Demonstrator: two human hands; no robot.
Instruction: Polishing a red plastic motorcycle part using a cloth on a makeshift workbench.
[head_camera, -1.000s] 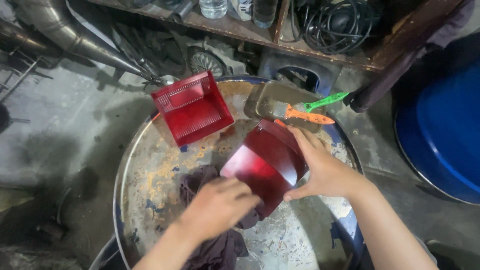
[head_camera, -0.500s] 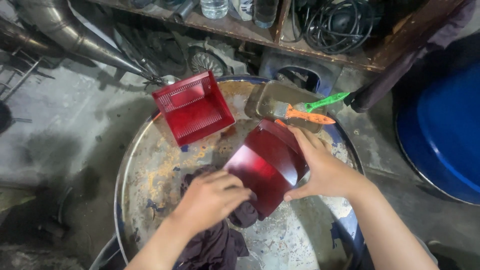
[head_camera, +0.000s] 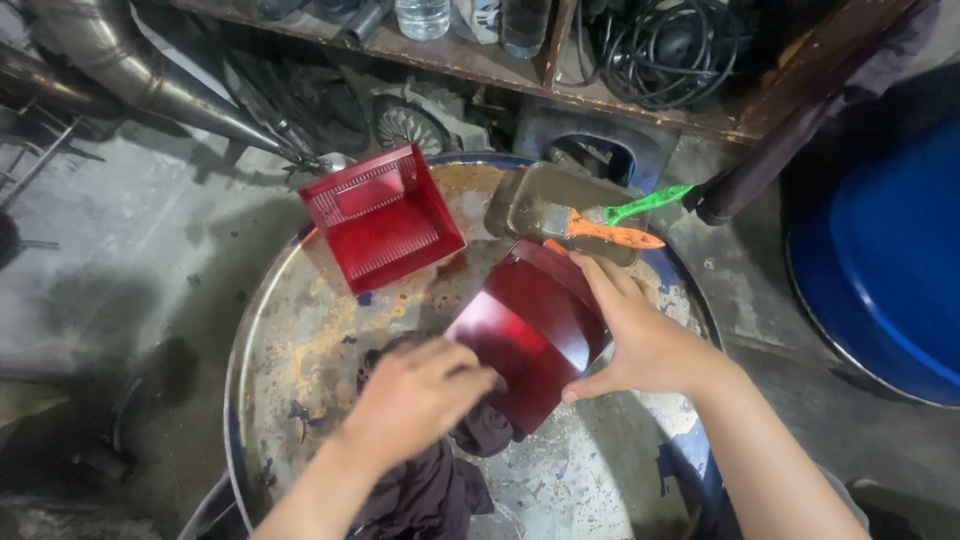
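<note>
A dark red glossy plastic lens cover (head_camera: 525, 335) lies tilted on the rusty round drum top (head_camera: 300, 330). My right hand (head_camera: 640, 340) grips its right side and steadies it. My left hand (head_camera: 415, 395) presses a dark cloth (head_camera: 430, 490) against the cover's lower left edge. The cloth bunches under my left hand and trails toward the drum's near rim.
A second bright red ribbed lens cover (head_camera: 385, 220) sits open side up at the drum's far left. A metal tray (head_camera: 550, 205) holds an orange-handled (head_camera: 610, 235) and a green-handled brush (head_camera: 645, 205). A blue barrel (head_camera: 890, 270) stands at the right; a shelf with cables and bottles runs behind.
My left hand has slid the cloth up and to the right along the dark red cover. My right hand has kept its hold.
</note>
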